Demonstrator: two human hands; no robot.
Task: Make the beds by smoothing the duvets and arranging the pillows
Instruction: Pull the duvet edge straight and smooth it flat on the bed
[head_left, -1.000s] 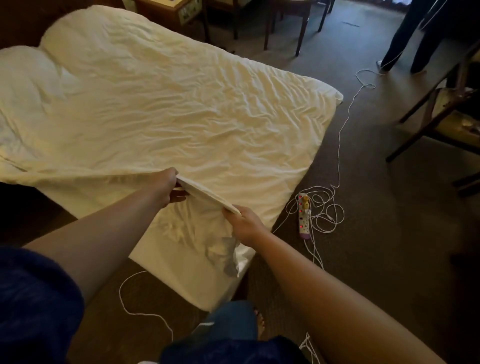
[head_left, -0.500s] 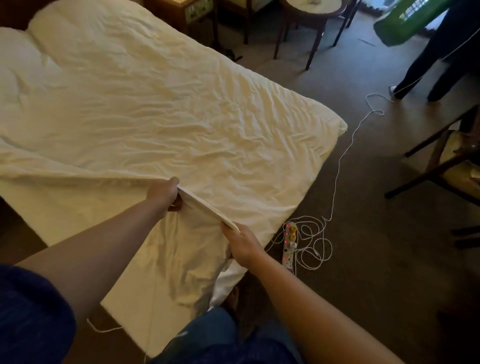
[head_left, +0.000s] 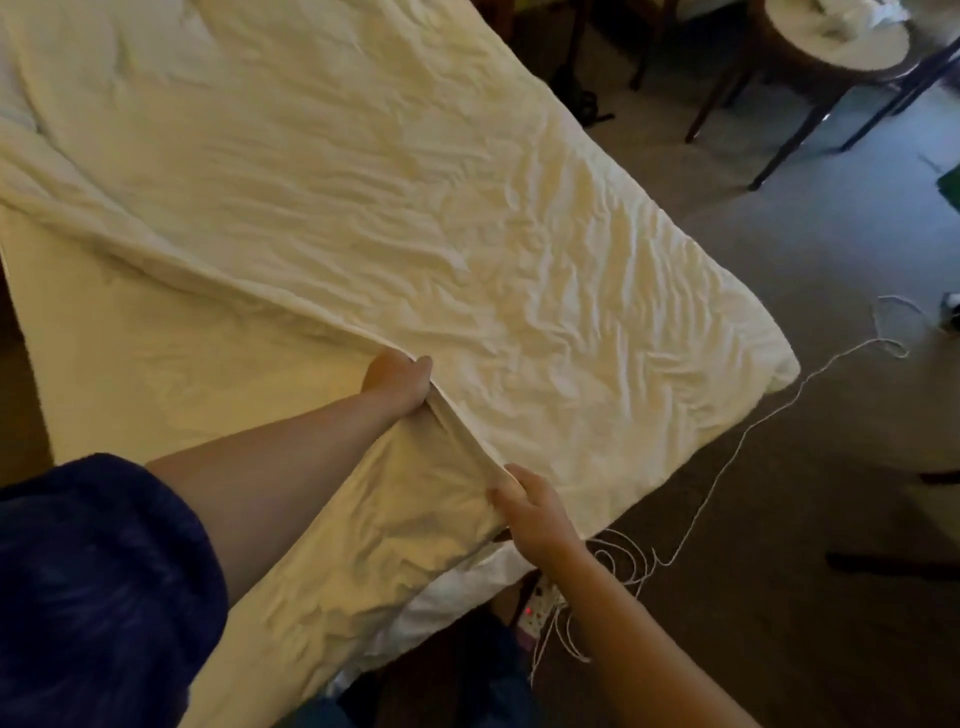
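Duvet — cream and heavily wrinkled — is lying spread across the bed, reaching from the upper left down to a corner hanging near the carpet at right. Its near edge is being held up off the sheet by both hands: the left hand is gripping the edge with fingers curled over the fold, while the right hand is pinching the same edge closer to the bed's corner, thumb on top. Between the two hands the edge is running taut in a straight line. On the carpet just beside the right forearm, a power strip is lying among loops of white cord. A round table is standing at upper right — well apart from the bed.
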